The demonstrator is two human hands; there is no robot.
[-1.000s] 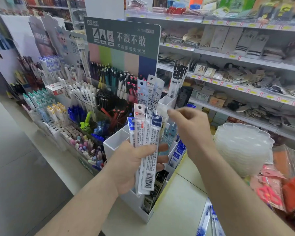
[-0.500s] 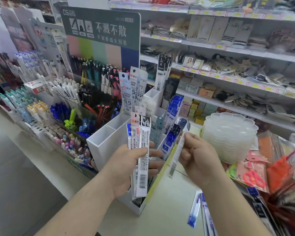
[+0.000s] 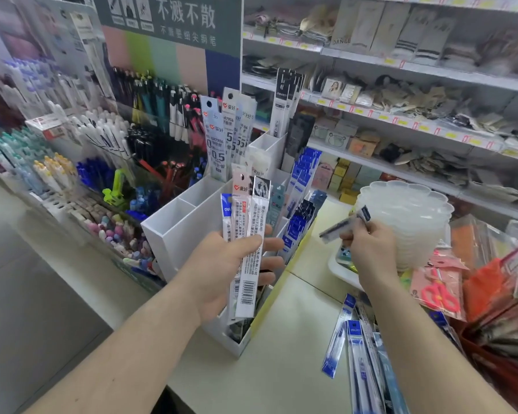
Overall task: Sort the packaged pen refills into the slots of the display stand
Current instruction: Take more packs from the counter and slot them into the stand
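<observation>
While the left hand (image 3: pixel 222 264) grips a small bunch of long thin packaged pen refills (image 3: pixel 247 240), the right hand (image 3: pixel 371 249) pinches one dark blue refill pack (image 3: pixel 346 224) off to the side.

Held up like a fan, the bunch shows its labels, so I think the person is checking which slot each pack belongs in. It sits right in front of the white plastic display stand (image 3: pixel 174 228), which has open slots on the left and blue and black packs already standing in slots on the right. More blue refill packs (image 3: pixel 356 354) lie on the pale counter (image 3: pixel 281 369), near the right arm, likely waiting their turn. The single pack is blurry, so its label cannot be read. The bunch hides the left hand's fingers and some slots, and the bottom edge cuts off the loose packs.
</observation>
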